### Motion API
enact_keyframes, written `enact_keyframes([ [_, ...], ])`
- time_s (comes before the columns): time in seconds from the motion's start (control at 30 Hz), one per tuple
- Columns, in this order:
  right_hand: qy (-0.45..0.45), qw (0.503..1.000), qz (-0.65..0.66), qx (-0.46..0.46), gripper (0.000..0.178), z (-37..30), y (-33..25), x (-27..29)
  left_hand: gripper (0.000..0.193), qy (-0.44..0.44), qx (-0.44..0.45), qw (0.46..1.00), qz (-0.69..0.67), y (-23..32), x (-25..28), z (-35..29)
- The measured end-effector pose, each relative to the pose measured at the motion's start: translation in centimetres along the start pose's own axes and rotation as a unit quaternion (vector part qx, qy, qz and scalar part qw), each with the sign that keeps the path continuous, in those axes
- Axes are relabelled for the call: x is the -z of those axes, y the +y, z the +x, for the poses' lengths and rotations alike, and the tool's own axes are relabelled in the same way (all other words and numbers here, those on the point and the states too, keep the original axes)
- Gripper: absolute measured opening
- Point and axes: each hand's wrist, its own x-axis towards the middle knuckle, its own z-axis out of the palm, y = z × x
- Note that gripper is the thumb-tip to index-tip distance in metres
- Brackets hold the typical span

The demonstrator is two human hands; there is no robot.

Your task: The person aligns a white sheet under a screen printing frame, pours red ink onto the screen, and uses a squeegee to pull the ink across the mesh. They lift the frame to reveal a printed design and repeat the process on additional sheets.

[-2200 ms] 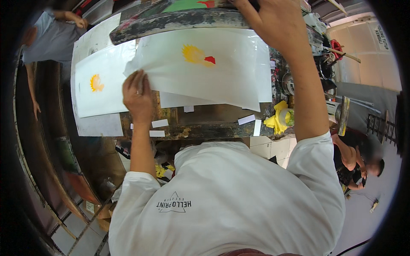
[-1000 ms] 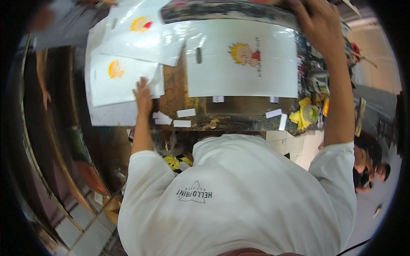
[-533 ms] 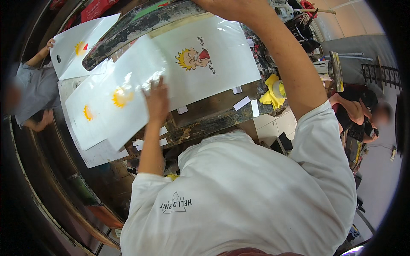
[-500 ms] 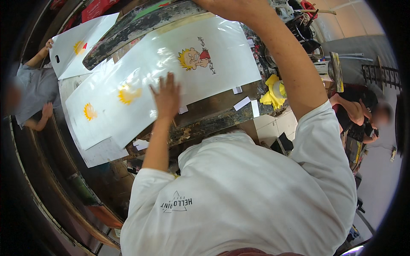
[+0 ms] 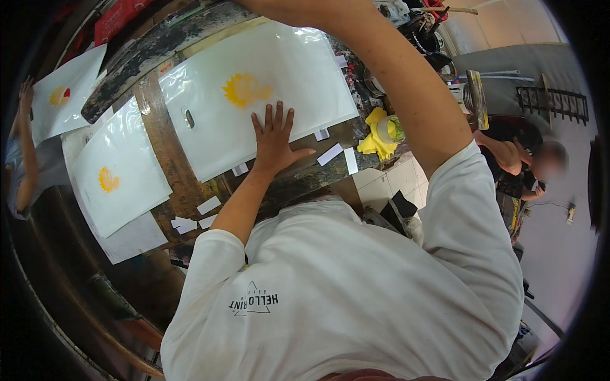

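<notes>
My left hand (image 5: pixel 276 140) lies with fingers spread on the lower edge of a white plastic bag (image 5: pixel 298 82). That bag has a blurry yellow print (image 5: pixel 241 89) and an oval handle hole at its left end. My right arm reaches across to the top edge, where my right hand (image 5: pixel 286 9) is mostly cut off and its fingers are hidden. Close to it, a paint-stained wooden frame (image 5: pixel 149 58) slants above the bags. Another white bag (image 5: pixel 121 168) with a yellow print lies farther left, on top of white sheets.
At the far left, a co-worker's hands hold a white bag (image 5: pixel 70 95) with yellow and red print. Small white paper slips (image 5: pixel 330 154) lie along the table's near edge. A yellow cloth (image 5: pixel 379 136) and a tub sit at right. Another person (image 5: pixel 524 155) sits beyond.
The cartoon figure with red no longer shows under my arm; a bag with only yellow print lies there. My left hand has come to rest flat. My right arm has shifted left.
</notes>
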Motion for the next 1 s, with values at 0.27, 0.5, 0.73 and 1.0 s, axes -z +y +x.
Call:
enact_keyframes([
  [0.27,-0.021,1.0,-0.013,-0.004,0.059,0.1,0.3,-0.1,0.127,0.05,-0.026,0.998,-0.016,0.3,-1.0,-0.3],
  [0.5,-0.056,0.998,-0.002,-0.013,0.059,0.4,-0.1,0.6,0.121,0.051,-0.029,0.998,-0.013,0.5,-1.3,-0.4],
  [0.73,-0.055,0.998,-0.009,-0.012,0.058,0.4,-0.1,0.7,0.115,0.049,-0.043,0.998,-0.025,0.9,-1.2,-0.1],
  [1.0,0.009,1.0,-0.009,0.011,0.061,-0.1,0.2,-0.3,0.112,0.031,-0.053,0.998,-0.002,1.4,-0.6,-0.1],
])
